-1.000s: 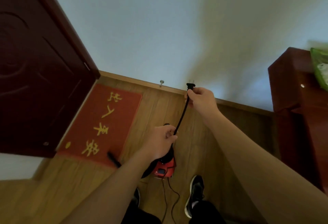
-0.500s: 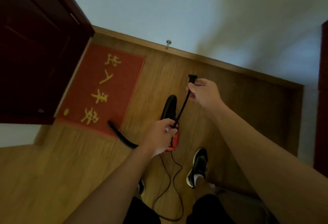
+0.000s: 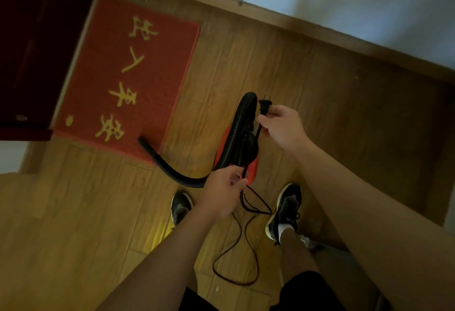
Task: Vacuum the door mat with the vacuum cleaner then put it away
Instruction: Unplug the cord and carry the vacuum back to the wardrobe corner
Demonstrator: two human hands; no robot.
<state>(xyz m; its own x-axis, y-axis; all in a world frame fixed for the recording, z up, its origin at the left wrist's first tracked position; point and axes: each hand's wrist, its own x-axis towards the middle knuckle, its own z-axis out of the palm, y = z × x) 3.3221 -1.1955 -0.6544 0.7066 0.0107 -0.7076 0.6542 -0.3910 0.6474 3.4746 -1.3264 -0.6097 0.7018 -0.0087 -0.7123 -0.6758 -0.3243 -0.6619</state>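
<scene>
Spotter: Right hand (image 3: 283, 128) sits lower and closer to the vacuum (image 3: 247, 155) than a second ago. The plug (image 3: 264, 107) has come in with it, away from the wall.

Logger: Grips?

Spotter: Right thumb and forefinger pinch the cord (image 3: 246, 203) just below the plug, other fingers loosely curled. Prongs point up, in no socket. Left hand (image 3: 221, 187) is curled round a few loops of cord just above the vacuum's rear; the loops hang under the fist and slack trails on the floor between the shoes.

Logger: Mat?

Spotter: Mat (image 3: 128, 77) lies flat on the floor against the door (image 3: 37, 40), left of the vacuum. Hose (image 3: 172, 170) tip rests on its near corner.

Logger: Step?

Spotter: Looks like cord handling, most likely coiling up for putting away. Could be paying it out instead; these views don't settle it.

Logger: Next move?

Spotter: If coiling, lay the plug end over the left hand's loops, take up the floor slack and keep the turns even. Then the hose needs lifting off the mat.

Logger: Count.

Spotter: One vacuum, one hose, one cord, one plug with two prongs, one mat, two shoes, two hands.
</scene>
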